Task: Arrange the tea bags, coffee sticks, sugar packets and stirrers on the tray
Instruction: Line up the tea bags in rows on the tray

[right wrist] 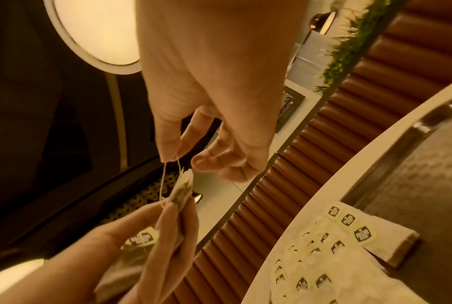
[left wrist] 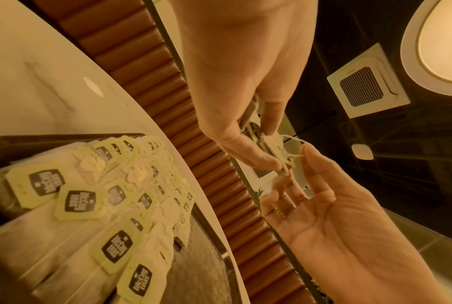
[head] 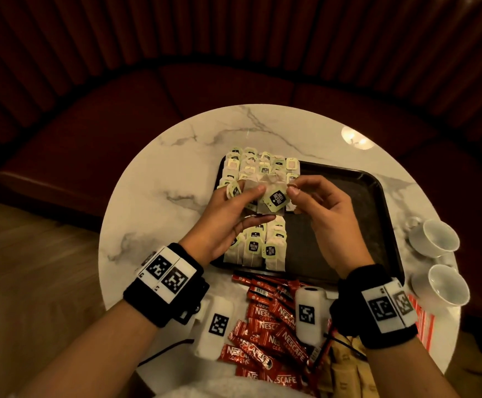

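Right hand (head: 317,208) pinches a loop of string (right wrist: 171,172) between thumb and forefinger, the other fingers loosely curled and clear of it. Left hand (head: 234,216) grips a small bunch of tea bags (head: 265,193) flat between thumb and fingers, held up above the tray (head: 377,225). The string runs taut from that bunch to the pinch, so it looks like a tangle being teased loose. Pull too hard and the thread may rip off its tag, or tear the paper and spill leaf over the neat rows (head: 259,245) below. If the left grip slackens, the bunch drops onto those rows and knocks them crooked. Nearer the body, coffee sticks (head: 265,334) lie heaped on the table (head: 147,182), off the tray; a dragging wrist could scatter them. Two cups (head: 438,259) stand well to the right.
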